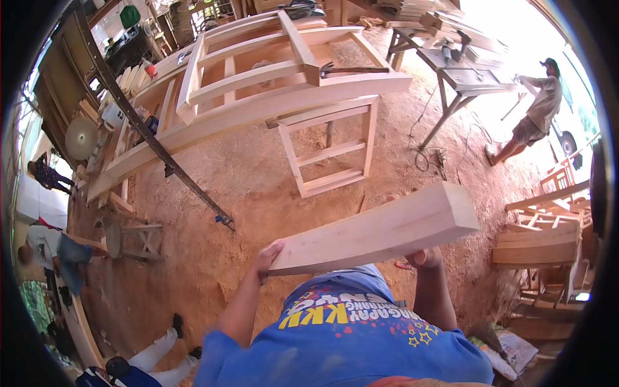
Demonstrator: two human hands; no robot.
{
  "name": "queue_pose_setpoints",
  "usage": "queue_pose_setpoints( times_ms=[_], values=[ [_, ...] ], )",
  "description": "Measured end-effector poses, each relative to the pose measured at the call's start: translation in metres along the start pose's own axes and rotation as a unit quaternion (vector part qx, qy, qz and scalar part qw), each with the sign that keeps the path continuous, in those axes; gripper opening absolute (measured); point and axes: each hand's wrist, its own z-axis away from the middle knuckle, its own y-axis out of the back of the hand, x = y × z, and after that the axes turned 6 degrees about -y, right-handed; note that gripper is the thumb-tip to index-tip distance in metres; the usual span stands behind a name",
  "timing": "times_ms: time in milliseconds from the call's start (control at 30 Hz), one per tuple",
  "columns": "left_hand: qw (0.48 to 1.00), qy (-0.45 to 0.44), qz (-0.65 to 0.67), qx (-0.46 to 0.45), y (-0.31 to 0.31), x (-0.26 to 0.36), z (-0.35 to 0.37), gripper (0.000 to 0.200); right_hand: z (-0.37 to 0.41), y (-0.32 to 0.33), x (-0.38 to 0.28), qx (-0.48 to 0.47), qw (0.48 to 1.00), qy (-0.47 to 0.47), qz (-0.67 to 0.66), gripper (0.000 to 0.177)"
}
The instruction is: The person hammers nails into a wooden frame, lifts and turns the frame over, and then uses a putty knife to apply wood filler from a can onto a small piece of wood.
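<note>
Your blue T-shirt (348,322) fills the near edge, and just beyond it you hold a thick planed timber (380,232) level at chest height, clear of the sawdust floor (245,193). Your left hand (266,257) wraps the timber's left end, fingers curled over its near edge. Your right hand (427,258) supports it from beneath toward the right end, fingers closed against the underside.

The timber is lifted and in carry; it rests on nothing and is joined to nothing yet. Beyond the timber stands a small open frame (332,151), and farther past that a large, partly built frame (258,77) with a hammer (351,69) lying on it. A long bar clamp (161,148) leans to the timber's far left. Another person (535,109) works well beyond its right end, beside a work table (464,77).
</note>
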Motion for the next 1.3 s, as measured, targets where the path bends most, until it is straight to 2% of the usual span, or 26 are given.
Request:
queue_pose_setpoints(
  times_ms=[67, 200, 300, 400, 500, 600, 667, 767, 867, 967, 1000, 1100, 1133, 1233, 1267, 1300],
  values=[
    [0.997, -0.025, -0.043, 0.054, 0.032, 0.003, 0.012, 0.058, -0.024, 0.002, 0.027, -0.023, 0.991, -0.105, -0.077, 0.117],
    [0.984, -0.058, -0.102, 0.137, 0.089, 0.024, 0.031, 0.074, -0.093, -0.008, 0.087, 0.008, 0.972, -0.188, -0.142, 0.088],
    [0.98, -0.142, -0.07, 0.121, 0.127, 0.058, 0.034, 0.089, -0.164, -0.029, 0.126, 0.015, 0.963, -0.208, -0.168, 0.087],
    [0.961, -0.165, -0.152, 0.161, 0.108, 0.151, 0.035, 0.104, -0.246, -0.04, 0.162, 0.004, 0.948, -0.233, -0.216, 0.085],
    [0.901, -0.224, -0.297, 0.225, 0.137, 0.212, -0.012, 0.105, -0.328, -0.046, 0.197, 0.038, 0.936, -0.257, -0.237, 0.085],
    [0.845, -0.252, -0.342, 0.325, 0.173, 0.261, -0.075, 0.082, -0.4, -0.052, 0.214, 0.004, 0.944, -0.237, -0.23, 0.082],
    [0.761, -0.231, -0.47, 0.384, 0.163, 0.317, -0.1, 0.056, -0.438, -0.058, 0.222, 0.025, 0.944, -0.237, -0.23, 0.076],
    [0.656, -0.349, -0.501, 0.443, 0.168, 0.367, -0.135, 0.046, -0.476, -0.058, 0.234, 0.069, 0.94, -0.237, -0.235, 0.066],
    [0.61, -0.418, -0.493, 0.458, 0.185, 0.401, -0.166, 0.052, -0.501, -0.074, 0.227, 0.121, 0.94, -0.249, -0.201, 0.069],
    [0.58, -0.408, -0.503, 0.494, 0.216, 0.411, -0.2, 0.067, -0.52, -0.068, 0.233, 0.165, 0.914, -0.358, -0.095, 0.076],
    [0.535, -0.39, -0.529, 0.531, 0.223, 0.411, -0.21, 0.089, -0.526, -0.071, 0.235, 0.19, 0.901, -0.387, -0.039, 0.083],
    [0.512, -0.478, -0.474, 0.533, 0.242, 0.419, -0.229, 0.109, -0.533, -0.079, 0.234, 0.277, 0.854, -0.425, 0.118, 0.091],
    [0.541, -0.461, -0.498, 0.497, 0.255, 0.422, -0.235, 0.113, -0.532, -0.071, 0.235, 0.259, 0.857, -0.434, 0.105, 0.097],
    [0.63, -0.389, -0.553, 0.383, 0.284, 0.411, -0.241, 0.126, -0.531, -0.065, 0.225, 0.217, 0.859, -0.451, 0.106, 0.096],
    [0.64, -0.396, -0.558, 0.349, 0.293, 0.413, -0.243, 0.12, -0.523, -0.051, 0.224, 0.209, 0.867, -0.438, 0.113, 0.091],
    [0.635, -0.413, -0.564, 0.328, 0.299, 0.414, -0.247, 0.115, -0.517, -0.042, 0.222, 0.212, 0.858, -0.421, 0.207, 0.088]
  ],
)
